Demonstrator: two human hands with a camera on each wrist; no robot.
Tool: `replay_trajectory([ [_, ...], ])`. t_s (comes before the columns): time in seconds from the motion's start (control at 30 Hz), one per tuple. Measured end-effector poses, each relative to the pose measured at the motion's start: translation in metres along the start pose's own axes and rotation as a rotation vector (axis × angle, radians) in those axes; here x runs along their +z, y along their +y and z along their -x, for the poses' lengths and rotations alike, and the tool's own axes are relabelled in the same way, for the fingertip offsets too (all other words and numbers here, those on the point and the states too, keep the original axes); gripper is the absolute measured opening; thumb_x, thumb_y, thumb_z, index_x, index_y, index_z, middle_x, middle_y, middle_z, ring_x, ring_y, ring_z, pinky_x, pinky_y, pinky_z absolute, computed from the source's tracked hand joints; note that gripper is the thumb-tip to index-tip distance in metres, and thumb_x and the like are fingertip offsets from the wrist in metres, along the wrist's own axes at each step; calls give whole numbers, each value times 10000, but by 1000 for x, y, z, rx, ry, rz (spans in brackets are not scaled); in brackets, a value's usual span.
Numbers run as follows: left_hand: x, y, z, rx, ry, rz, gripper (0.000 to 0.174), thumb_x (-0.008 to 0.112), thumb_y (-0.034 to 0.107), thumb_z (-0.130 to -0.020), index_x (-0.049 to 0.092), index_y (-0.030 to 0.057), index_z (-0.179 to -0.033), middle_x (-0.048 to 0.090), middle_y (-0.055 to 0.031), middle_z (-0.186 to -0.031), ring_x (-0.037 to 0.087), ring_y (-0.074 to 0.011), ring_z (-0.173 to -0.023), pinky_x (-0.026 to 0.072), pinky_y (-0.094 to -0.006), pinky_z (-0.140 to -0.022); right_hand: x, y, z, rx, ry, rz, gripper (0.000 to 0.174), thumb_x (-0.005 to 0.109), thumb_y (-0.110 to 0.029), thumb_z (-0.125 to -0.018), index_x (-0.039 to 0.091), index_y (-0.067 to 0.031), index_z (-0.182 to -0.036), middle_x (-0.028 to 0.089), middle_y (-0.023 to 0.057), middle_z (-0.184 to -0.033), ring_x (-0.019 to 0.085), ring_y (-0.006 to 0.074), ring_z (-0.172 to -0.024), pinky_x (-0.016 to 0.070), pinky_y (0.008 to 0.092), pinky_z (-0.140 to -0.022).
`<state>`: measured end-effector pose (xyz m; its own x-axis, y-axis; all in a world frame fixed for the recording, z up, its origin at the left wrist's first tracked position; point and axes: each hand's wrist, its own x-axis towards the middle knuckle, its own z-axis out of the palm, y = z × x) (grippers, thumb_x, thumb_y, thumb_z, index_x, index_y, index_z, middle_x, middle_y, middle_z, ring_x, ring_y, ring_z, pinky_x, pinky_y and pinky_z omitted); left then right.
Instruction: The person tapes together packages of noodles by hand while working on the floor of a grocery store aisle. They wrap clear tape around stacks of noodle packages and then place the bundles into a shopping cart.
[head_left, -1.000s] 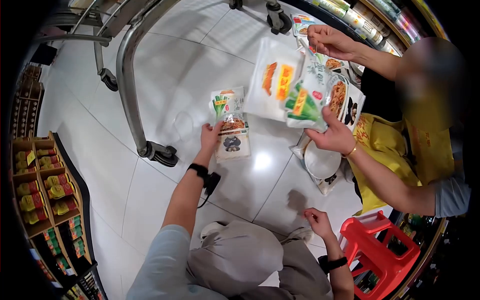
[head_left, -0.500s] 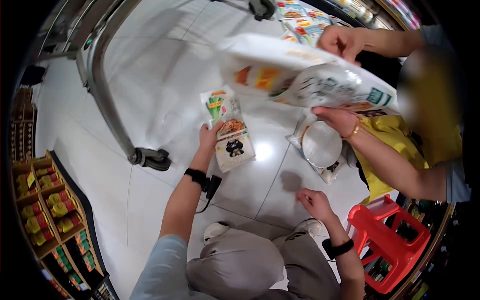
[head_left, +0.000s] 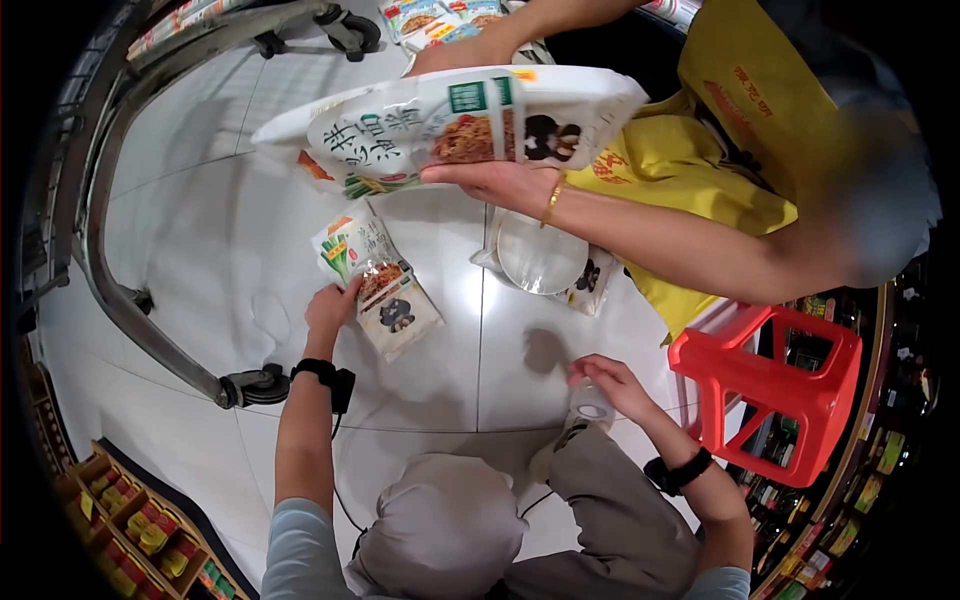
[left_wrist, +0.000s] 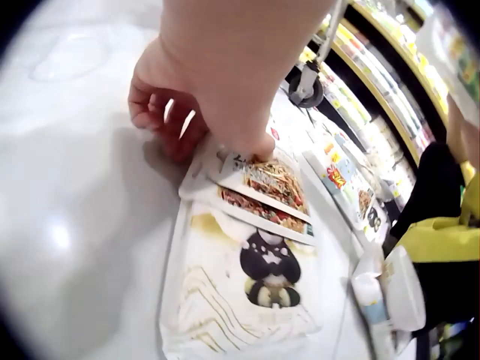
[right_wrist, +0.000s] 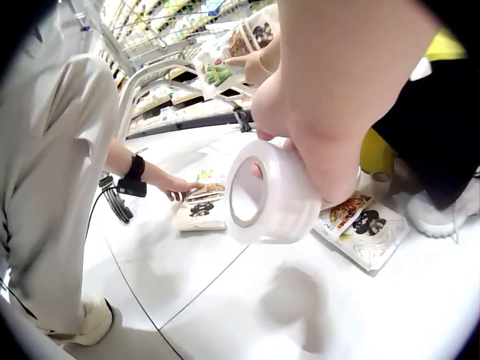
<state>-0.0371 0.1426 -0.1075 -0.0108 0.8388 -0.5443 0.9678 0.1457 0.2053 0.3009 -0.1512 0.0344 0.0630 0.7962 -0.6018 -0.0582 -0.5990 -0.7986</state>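
Note:
A stack of printed food packets lies on the floor tiles, with green scallions, noodles and a dark cartoon figure on the fronts. At its left edge my left hand grips it, the thumb on top and the fingers curled beside the edge. My right hand holds a roll of clear tape above the floor, near my shoe. Beyond the stack, another person's hands hold up more such packets, tilted, with a large white bag behind them.
A white round bowl rests on another packet to the right. A red plastic stool stands by the right shelves. A metal cart frame with wheels is at the left. More packets lie at the back.
The head view has turned, shifting the scene left. The other person's packets have swung left and tipped. My left hand stays on the stack; the tape roll now shows under my right hand.

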Motion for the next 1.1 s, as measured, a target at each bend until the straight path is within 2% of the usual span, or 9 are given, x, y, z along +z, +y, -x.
replay_trajectory([
  [0.1, -17, 10, 0, 14, -139, -379, 784, 284, 731, -762, 663, 63, -917, 645, -136, -917, 614, -273, -891, 476, -380, -709, -4, -29, 19, 20, -109, -208, 359, 463, -47, -794, 477, -10, -1151, 573, 68, -971, 501, 138, -982, 371, 259, -867],
  [0.2, -49, 36, 36, 200, -105, -401, 679, 382, 688, -760, 665, 77, -844, 649, -130, -832, 626, -288, -797, 484, -384, -660, 9, -71, 33, -106, -256, -217, 440, 449, 27, -745, 450, -31, -1181, 535, 77, -1038, 490, 142, -989, 366, 252, -860],
  [0.33, -126, 78, 154, 722, -76, 343, 162, 589, 195, -808, 620, 39, -837, 609, -102, -751, 588, -227, -615, 469, -318, -557, 40, -145, 52, -337, -306, -92, 495, 522, 45, -712, 436, -36, -1193, 482, 77, -1086, 511, 115, -874, 382, 226, -779],
  [0.43, -174, 97, 224, 932, -201, 535, 280, 599, 157, -798, 561, 58, -1058, 585, -73, -964, 583, -189, -815, 483, -299, -661, 66, -187, 52, -602, -158, 120, 560, 636, 18, -704, 404, -52, -1209, 427, 65, -1090, 450, 49, -629, 381, 190, -591],
  [0.57, -216, 107, 264, 1239, -53, 341, 460, 617, 245, -787, 470, 47, -1175, 512, -110, -1122, 543, -263, -979, 467, -349, -790, 93, -204, 45, -647, -58, 41, 585, 697, 15, -671, 403, -54, -1172, 409, 79, -1101, 425, 55, -612, 378, 178, -567],
  [0.63, -230, 109, 279, 1197, -168, 402, 514, 650, 237, -766, 454, 75, -1212, 474, -104, -1208, 516, -246, -1029, 474, -320, -783, 101, -211, 45, -753, -28, 131, 609, 720, 6, -655, 396, -58, -1166, 404, 96, -1110, 464, 72, -635, 406, 186, -563],
  [0.87, -227, 116, 295, 1245, -53, 545, 583, 714, 235, -711, 461, 59, -1206, 489, -112, -1181, 526, -272, -1016, 444, -347, -836, 117, -221, 45, -995, 74, 98, 683, 769, 6, -592, 386, -47, -1156, 375, 155, -1154, 537, 141, -812, 465, 217, -590],
  [1.0, -221, 122, 293, 1336, 241, 559, 526, 760, 190, -625, 540, 56, -1083, 539, -106, -1061, 544, -272, -952, 463, -345, -773, 112, -218, 52, -1014, -35, 4, 725, 778, -13, -595, 355, -39, -1183, 348, 158, -1170, 477, 231, -1037, 480, 307, -793],
  [1.1, -219, 123, 292, 1337, 254, 527, 522, 778, 201, -586, 567, 57, -1041, 554, -90, -1045, 561, -260, -912, 469, -340, -760, 108, -214, 56, -1071, -132, -71, 632, 619, 53, -697, 294, -21, -1234, 315, 164, -1232, 484, 219, -1036, 456, 284, -794],
])
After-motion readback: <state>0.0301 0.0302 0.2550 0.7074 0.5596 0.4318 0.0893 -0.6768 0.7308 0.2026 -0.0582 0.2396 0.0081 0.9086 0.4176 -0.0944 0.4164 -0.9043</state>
